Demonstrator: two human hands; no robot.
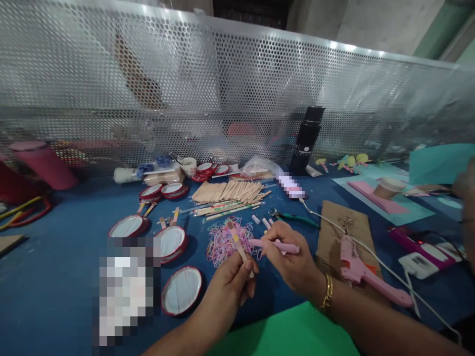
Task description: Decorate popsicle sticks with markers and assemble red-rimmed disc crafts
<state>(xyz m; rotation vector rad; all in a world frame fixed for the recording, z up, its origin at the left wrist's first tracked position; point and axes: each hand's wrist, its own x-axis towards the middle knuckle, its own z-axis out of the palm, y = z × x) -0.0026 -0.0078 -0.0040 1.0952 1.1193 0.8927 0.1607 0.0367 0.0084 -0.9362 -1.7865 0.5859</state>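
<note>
My left hand [235, 279] pinches a wooden craft stick [238, 241] near its lower end. The stick is tilted, with brown, yellow and pale pink bands along it. My right hand [293, 262] is closed around a pink marker [290, 247], whose tip points left, close beside the stick. Whether the tip touches the stick I cannot tell. Behind the stick lies a heap of thin pink and purple rubber bands [218, 244]. Left of my left hand is a red-rimmed round disc [181, 290], with another disc [169, 243] that has banded sticks at its top.
Plain craft sticks [237, 192] are piled behind the bands. Green-handled pliers [299, 219], a pink glue gun [356, 267] on cardboard [328, 227] and a white cable lie right. A black bottle [307, 138] stands before the perforated metal panel [241, 74]. Green sheet [289, 333] lies in front.
</note>
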